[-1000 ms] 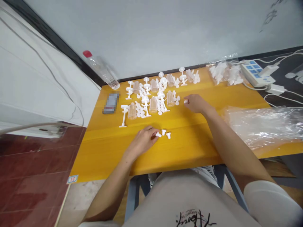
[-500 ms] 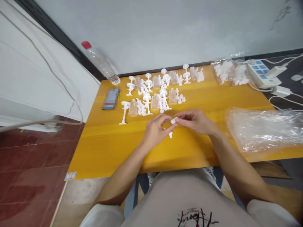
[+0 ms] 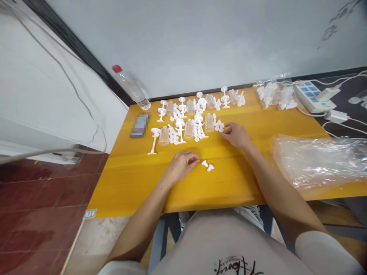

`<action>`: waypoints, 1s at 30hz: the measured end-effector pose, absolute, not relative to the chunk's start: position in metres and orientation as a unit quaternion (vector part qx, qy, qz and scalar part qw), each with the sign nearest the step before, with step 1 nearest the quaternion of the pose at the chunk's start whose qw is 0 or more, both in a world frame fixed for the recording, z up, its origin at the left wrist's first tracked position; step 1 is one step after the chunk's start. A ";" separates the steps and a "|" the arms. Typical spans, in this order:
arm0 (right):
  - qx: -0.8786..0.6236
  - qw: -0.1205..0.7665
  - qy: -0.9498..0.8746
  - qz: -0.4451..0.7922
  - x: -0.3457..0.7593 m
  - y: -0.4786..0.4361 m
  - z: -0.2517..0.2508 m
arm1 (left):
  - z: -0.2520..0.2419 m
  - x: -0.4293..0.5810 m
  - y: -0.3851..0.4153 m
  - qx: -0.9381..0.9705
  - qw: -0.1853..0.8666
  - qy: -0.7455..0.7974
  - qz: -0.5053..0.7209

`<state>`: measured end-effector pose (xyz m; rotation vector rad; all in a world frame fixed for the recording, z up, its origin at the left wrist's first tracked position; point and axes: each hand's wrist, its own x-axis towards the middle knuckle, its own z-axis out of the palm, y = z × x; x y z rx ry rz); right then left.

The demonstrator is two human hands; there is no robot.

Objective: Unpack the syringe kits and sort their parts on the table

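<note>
Two small white plastic pieces, flared at one end, lie on the table just right of my left hand. That hand rests low over the wood, loosely curled, with a small gap between thumb and fingers and nothing seen in it. My right hand reaches to a cluster of small white plastic pieces. Its thumb and fingers are parted at the cluster's right edge; whether they touch a piece is hard to see. Left of the cluster stand clear ribbed plastic cylinders and white plungers with disc ends, set out in two rows.
On the yellow table, a phone-like blurred object and a water bottle with a red cap are at the left. Bagged white parts, a power strip and a clear plastic bag occupy the right.
Both hands had been together around a small white piece; that piece now lies beside the other one. My right hand has moved forward to the cluster, and my left has drawn slightly left.
</note>
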<state>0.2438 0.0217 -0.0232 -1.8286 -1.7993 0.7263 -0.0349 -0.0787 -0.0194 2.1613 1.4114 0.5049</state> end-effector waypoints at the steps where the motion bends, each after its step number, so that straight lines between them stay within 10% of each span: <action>1: -0.660 0.248 -0.659 0.262 0.244 0.015 -0.024 | -0.018 -0.033 -0.077 0.802 0.247 0.513 0.183; 14: -0.380 0.192 -0.864 0.269 0.215 -0.116 -0.035 | -0.015 0.000 -0.056 0.836 0.206 0.469 0.195; 30: -0.671 0.255 -0.657 0.230 0.261 0.036 -0.038 | -0.033 0.070 0.010 0.853 -0.044 0.476 0.207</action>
